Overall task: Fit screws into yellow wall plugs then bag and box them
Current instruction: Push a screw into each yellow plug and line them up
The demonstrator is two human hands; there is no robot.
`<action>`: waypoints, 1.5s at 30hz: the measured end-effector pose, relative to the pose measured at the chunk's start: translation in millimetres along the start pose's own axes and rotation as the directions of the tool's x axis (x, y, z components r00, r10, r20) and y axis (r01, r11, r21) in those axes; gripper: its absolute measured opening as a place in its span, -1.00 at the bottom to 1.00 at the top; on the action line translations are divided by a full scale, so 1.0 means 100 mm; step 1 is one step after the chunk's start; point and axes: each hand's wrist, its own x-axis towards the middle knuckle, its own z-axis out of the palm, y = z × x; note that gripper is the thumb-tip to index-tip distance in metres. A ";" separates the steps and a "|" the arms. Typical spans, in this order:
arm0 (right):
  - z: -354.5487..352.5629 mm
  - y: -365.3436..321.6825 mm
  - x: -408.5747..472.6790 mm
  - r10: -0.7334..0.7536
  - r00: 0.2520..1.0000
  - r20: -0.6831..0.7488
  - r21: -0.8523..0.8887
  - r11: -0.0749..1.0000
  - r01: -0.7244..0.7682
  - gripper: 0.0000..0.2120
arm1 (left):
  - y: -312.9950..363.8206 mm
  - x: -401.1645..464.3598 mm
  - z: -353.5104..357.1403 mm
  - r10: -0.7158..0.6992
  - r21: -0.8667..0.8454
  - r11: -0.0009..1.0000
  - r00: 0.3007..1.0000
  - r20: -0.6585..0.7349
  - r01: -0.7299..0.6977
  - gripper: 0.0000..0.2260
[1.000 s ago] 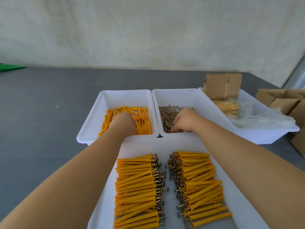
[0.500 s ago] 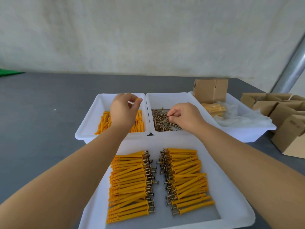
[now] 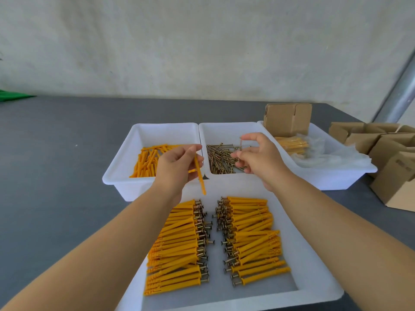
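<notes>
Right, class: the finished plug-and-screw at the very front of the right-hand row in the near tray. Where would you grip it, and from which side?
Pinch the yellow sleeve of that front plug-and-screw mid-length, coming from above. It lies flat on the near tray, its screw head pointing toward the centre gap, with free tray floor in front and neighbours only behind.

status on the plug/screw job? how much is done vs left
Done: two rows of assembled plugs lie in the near tray, and a few bagged ones sit in the far right bin.

In hand: left hand pinches a loose plug; right hand holds a screw, not yet joined.

Left: loose plugs and screws remain in their bins; cardboard boxes look unfilled.
</notes>
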 end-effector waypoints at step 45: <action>0.04 0.01 -0.35 -0.357 0.930 -0.090 -0.008 0.934 0.357 -0.71 | -0.13 -0.20 0.12 0.035 0.143 0.985 0.931 0.363 -0.093 -0.78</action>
